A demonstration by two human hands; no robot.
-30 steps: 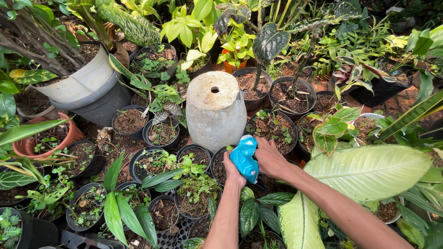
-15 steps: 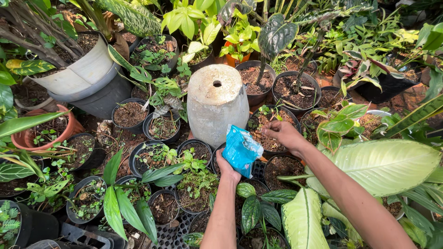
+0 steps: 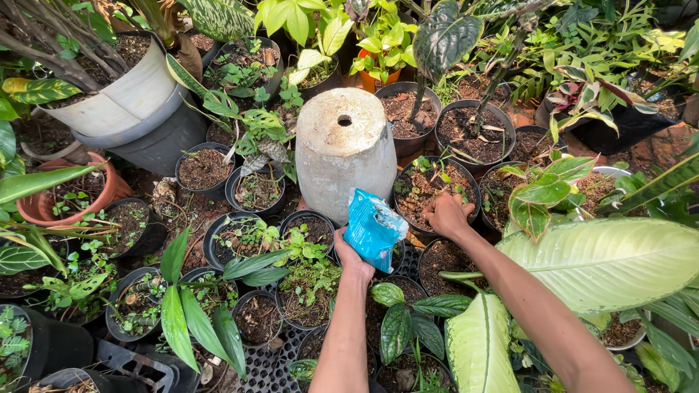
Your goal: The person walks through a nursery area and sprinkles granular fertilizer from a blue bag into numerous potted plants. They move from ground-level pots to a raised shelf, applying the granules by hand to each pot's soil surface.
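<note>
My left hand [image 3: 352, 255] grips a crumpled blue plastic bag [image 3: 375, 228] from below, holding it above several small black pots. My right hand [image 3: 445, 214] is stretched out to the right of the bag, palm down with fingers curled, over the soil of a black pot [image 3: 435, 185] that holds small green seedlings. Whether anything is in its fingers is hidden. An upturned pale concrete pot [image 3: 342, 149] with a hole in its base stands just behind both hands.
Black pots of soil and small plants crowd the ground on a black plastic tray [image 3: 271, 366]. A large white pot [image 3: 120, 91] and a terracotta pot [image 3: 69, 195] stand at the left. Big pale green leaves [image 3: 604, 262] overhang my right forearm.
My right hand let go of the blue bag and moved right and forward to the seedling pot. My left hand kept the bag and lifted it slightly.
</note>
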